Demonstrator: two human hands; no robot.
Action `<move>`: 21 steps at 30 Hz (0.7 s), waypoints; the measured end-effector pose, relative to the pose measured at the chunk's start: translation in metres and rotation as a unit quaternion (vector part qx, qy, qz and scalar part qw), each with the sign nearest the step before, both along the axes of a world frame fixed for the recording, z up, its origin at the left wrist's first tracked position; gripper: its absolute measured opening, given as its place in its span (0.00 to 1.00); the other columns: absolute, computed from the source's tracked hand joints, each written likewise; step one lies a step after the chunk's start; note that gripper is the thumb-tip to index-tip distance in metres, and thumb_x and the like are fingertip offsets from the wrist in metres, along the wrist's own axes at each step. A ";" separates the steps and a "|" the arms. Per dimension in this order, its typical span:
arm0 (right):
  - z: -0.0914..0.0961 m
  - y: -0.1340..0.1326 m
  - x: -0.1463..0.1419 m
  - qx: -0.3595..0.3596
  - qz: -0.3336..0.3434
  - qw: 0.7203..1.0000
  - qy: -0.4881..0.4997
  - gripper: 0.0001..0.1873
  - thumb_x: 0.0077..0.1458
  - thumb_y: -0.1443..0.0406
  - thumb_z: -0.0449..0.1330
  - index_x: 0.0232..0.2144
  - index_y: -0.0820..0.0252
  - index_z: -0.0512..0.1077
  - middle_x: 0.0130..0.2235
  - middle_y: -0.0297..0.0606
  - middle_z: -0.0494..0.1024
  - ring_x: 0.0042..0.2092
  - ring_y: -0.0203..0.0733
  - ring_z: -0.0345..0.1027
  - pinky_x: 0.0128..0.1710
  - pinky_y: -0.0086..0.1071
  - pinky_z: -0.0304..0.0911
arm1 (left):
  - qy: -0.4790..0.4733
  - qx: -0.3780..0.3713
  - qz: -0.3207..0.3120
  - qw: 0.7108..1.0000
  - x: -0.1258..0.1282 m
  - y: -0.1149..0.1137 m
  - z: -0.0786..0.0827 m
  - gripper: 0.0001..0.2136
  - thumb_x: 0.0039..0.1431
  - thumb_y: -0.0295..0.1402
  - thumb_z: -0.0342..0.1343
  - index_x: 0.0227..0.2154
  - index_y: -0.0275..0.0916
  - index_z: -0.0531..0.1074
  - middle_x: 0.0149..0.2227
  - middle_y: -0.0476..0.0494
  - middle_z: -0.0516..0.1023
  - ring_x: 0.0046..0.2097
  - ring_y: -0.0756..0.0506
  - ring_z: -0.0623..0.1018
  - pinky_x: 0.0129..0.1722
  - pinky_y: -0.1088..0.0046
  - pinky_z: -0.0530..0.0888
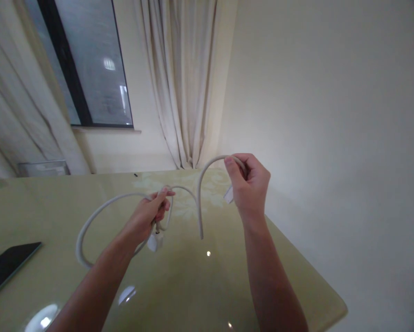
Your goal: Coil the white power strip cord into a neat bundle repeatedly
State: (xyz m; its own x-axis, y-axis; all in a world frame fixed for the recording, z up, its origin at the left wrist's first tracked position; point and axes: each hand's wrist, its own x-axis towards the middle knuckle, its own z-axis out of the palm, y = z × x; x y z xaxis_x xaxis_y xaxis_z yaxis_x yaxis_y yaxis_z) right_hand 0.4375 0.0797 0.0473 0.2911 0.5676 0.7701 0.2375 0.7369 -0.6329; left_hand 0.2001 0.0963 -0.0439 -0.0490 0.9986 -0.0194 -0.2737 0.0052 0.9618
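Cable (199, 198) hangs smooth, pale, looped.

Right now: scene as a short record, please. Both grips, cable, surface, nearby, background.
left grip: closed on pale cable, white block just below
right grip: closed on pale cable, small white piece beside it
cable shape: wide loop at left, passing behind left forearm; curved lengths between the hands
surface: glossy greenish-yellow table, with light reflections
nearby: dark flat object at left edge, partly out of frame
background: window, pale curtains, plain wall
unclear: whether cable is one piece
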 end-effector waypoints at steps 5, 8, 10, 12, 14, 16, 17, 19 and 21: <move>-0.007 -0.003 -0.021 -0.026 0.021 0.995 -0.098 0.11 0.64 0.57 0.68 0.36 0.58 0.80 0.30 0.32 0.77 0.29 0.35 0.62 0.29 0.31 0.59 | 0.098 0.028 -0.116 0.988 0.009 -0.018 0.003 0.22 0.59 0.53 0.69 0.37 0.35 0.82 0.36 0.33 0.86 0.32 0.46 0.81 0.27 0.76 0.71; -0.009 -0.004 -0.027 -0.010 -0.011 0.985 -0.170 0.09 0.65 0.59 0.67 0.36 0.58 0.80 0.32 0.33 0.79 0.31 0.35 0.66 0.32 0.31 0.60 | 0.038 -0.011 -0.174 0.984 0.016 -0.027 0.010 0.22 0.61 0.53 0.67 0.37 0.34 0.81 0.42 0.26 0.87 0.43 0.37 0.87 0.40 0.68 0.81; -0.009 -0.004 -0.027 -0.002 -0.038 0.977 -0.208 0.07 0.65 0.61 0.67 0.36 0.58 0.81 0.33 0.34 0.80 0.32 0.36 0.68 0.34 0.32 0.61 | -0.002 -0.051 -0.183 0.982 0.017 -0.030 0.017 0.18 0.64 0.48 0.66 0.37 0.34 0.79 0.40 0.27 0.87 0.39 0.39 0.87 0.37 0.69 0.81; -0.008 -0.004 -0.025 0.003 -0.057 0.975 -0.216 0.06 0.65 0.62 0.67 0.36 0.57 0.81 0.33 0.34 0.80 0.33 0.37 0.69 0.34 0.32 0.61 | -0.033 -0.078 -0.178 0.980 0.016 -0.032 0.023 0.12 0.68 0.40 0.63 0.38 0.35 0.78 0.35 0.32 0.87 0.31 0.44 0.85 0.29 0.74 0.79; -0.007 -0.004 -0.023 0.012 -0.072 0.976 -0.205 0.06 0.65 0.62 0.67 0.36 0.57 0.80 0.32 0.34 0.80 0.32 0.37 0.69 0.35 0.32 0.62 | -0.065 -0.083 -0.168 0.980 0.014 -0.032 0.027 0.08 0.71 0.36 0.59 0.39 0.36 0.76 0.29 0.39 0.84 0.26 0.47 0.82 0.24 0.77 0.76; -0.006 -0.005 -0.022 0.024 -0.088 0.977 -0.192 0.06 0.65 0.62 0.67 0.36 0.58 0.80 0.32 0.33 0.80 0.31 0.37 0.68 0.35 0.33 0.62 | -0.096 -0.063 -0.157 0.981 0.012 -0.032 0.029 0.08 0.72 0.35 0.57 0.38 0.36 0.76 0.24 0.45 0.79 0.22 0.49 0.78 0.22 0.79 0.75; -0.006 -0.005 -0.021 0.030 -0.097 0.977 -0.188 0.05 0.65 0.63 0.67 0.35 0.58 0.80 0.32 0.33 0.80 0.31 0.37 0.68 0.35 0.33 0.62 | -0.108 -0.045 -0.158 0.980 0.012 -0.032 0.029 0.09 0.72 0.36 0.58 0.37 0.36 0.76 0.22 0.47 0.77 0.21 0.50 0.77 0.22 0.79 0.75; -0.007 -0.003 -0.021 0.041 -0.115 0.974 -0.188 0.06 0.65 0.63 0.66 0.35 0.58 0.79 0.32 0.33 0.79 0.31 0.37 0.67 0.36 0.33 0.62 | -0.118 -0.003 -0.181 0.976 0.011 -0.033 0.028 0.10 0.69 0.38 0.63 0.37 0.35 0.77 0.20 0.51 0.72 0.22 0.50 0.77 0.23 0.80 0.75; -0.008 -0.001 -0.019 0.050 -0.130 0.973 -0.186 0.06 0.65 0.64 0.66 0.35 0.58 0.79 0.32 0.33 0.79 0.31 0.37 0.67 0.36 0.33 0.62 | -0.111 0.025 -0.218 0.969 0.010 -0.035 0.027 0.14 0.64 0.42 0.68 0.38 0.34 0.78 0.19 0.53 0.68 0.24 0.49 0.79 0.27 0.79 0.77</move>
State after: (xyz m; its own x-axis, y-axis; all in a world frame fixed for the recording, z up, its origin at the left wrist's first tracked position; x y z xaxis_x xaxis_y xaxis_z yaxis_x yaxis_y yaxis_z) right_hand 0.4180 0.0788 0.0393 0.1055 0.4281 0.8976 0.6229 0.6751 -0.3952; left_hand 0.2103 0.0617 -0.0164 0.3775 0.9236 0.0672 -0.4558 0.1221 0.8817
